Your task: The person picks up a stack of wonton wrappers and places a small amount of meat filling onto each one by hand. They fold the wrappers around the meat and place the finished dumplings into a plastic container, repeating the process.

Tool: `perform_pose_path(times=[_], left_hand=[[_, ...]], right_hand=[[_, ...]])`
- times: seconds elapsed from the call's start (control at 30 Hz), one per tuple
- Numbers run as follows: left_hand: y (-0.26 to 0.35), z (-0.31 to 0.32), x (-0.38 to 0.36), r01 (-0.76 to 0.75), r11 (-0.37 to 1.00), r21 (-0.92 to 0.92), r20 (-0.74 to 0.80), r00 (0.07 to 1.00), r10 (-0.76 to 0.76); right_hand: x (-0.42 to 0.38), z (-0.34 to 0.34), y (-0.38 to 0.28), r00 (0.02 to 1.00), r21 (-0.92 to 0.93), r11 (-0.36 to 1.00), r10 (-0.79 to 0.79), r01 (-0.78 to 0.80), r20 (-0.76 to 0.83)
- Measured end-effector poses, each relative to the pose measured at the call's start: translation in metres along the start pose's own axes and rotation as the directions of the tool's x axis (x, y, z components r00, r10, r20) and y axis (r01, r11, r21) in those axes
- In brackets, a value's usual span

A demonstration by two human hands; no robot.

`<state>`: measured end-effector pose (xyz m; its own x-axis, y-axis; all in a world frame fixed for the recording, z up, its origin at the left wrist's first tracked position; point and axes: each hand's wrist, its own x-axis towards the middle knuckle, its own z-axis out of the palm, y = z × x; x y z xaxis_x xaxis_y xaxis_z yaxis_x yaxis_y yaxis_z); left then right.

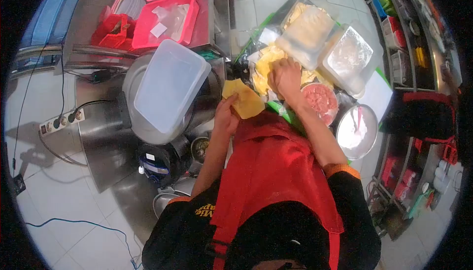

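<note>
My left hand pinches a thin yellow dough sheet by its edge, in front of the red apron. My right hand rests on a pile of similar yellow dough sheets lying in opened plastic wrapping. Its fingers are curled down onto the pile, and their tips are hidden. Close to the right wrist stands a round bowl of pink minced meat. Beside that bowl is a round metal dish of white powder with a pink-handled utensil in it.
Translucent tubs and a foil-topped container stand behind the bowl. At left, a large translucent lid or tub lies over a round pot. Pink baskets sit on the metal counter. A shelf rack stands at right.
</note>
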<state>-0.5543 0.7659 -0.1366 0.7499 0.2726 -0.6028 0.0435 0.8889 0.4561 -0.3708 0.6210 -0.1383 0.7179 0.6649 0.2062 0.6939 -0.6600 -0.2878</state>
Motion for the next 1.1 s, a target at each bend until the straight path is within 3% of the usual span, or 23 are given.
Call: perform_pose_path(times=[0.23,0.3,0.33,0.4,0.43,0.5,0.63,0.73,0.77,0.8,0.83,1.0,1.07,1.1], left_hand=[[0.000,0.000,0.001,0.016,1.000,-0.008,-0.038,0.999,-0.016],[0.000,-0.004,0.003,0.018,0.999,-0.050,-0.023,1.000,-0.019],[0.000,-0.005,0.004,0.018,0.998,-0.053,-0.023,1.000,-0.019],[0.000,-0.005,0.006,0.034,0.999,-0.012,-0.054,0.998,-0.035],[-0.001,-0.004,0.006,0.036,0.999,-0.014,-0.054,0.998,-0.037],[-0.002,-0.001,0.008,0.021,0.999,-0.035,-0.099,0.995,-0.025],[-0.002,0.004,0.009,0.032,0.998,-0.046,-0.048,0.998,-0.034],[-0.004,0.002,0.014,0.041,0.998,-0.045,-0.036,0.998,-0.043],[-0.006,0.000,0.016,0.052,0.999,-0.016,-0.037,0.998,-0.052],[-0.006,0.001,0.016,0.061,0.998,0.012,-0.037,0.997,-0.061],[-0.006,0.003,0.016,0.061,0.998,0.014,-0.038,0.997,-0.060],[-0.009,0.000,0.021,0.039,0.999,0.026,-0.009,0.999,-0.038],[-0.012,0.001,0.022,0.025,0.999,0.035,-0.020,1.000,-0.024],[-0.012,0.003,0.023,0.013,0.999,0.050,-0.026,1.000,-0.012]], right_hand=[[-0.005,0.015,0.016,0.977,0.277,0.955,0.150,-0.104,-0.152],[-0.008,0.018,0.021,0.918,0.542,0.768,0.396,-0.343,0.020],[-0.010,0.019,0.024,0.919,0.540,0.769,0.394,-0.343,0.021],[-0.013,0.019,0.032,0.858,0.684,0.566,0.482,-0.459,0.178],[-0.015,0.019,0.034,0.858,0.683,0.567,0.482,-0.460,0.178],[-0.015,0.021,0.039,0.725,0.739,0.263,0.552,-0.620,0.411],[-0.012,0.018,0.038,0.733,0.729,0.293,0.548,-0.619,0.402],[0.003,0.003,0.023,0.827,0.528,0.643,0.498,-0.555,0.262],[0.004,0.002,0.018,0.826,0.528,0.642,0.499,-0.556,0.264],[0.005,0.003,0.014,0.921,0.334,0.859,0.376,-0.388,0.104],[0.006,0.003,0.012,0.980,0.086,0.977,0.198,-0.195,-0.017],[0.005,-0.001,0.017,0.984,0.120,0.977,0.176,-0.177,0.022],[0.004,-0.012,0.020,0.963,0.369,0.892,0.267,-0.262,0.041],[0.006,-0.021,0.019,0.963,0.370,0.892,0.266,-0.262,0.040]])
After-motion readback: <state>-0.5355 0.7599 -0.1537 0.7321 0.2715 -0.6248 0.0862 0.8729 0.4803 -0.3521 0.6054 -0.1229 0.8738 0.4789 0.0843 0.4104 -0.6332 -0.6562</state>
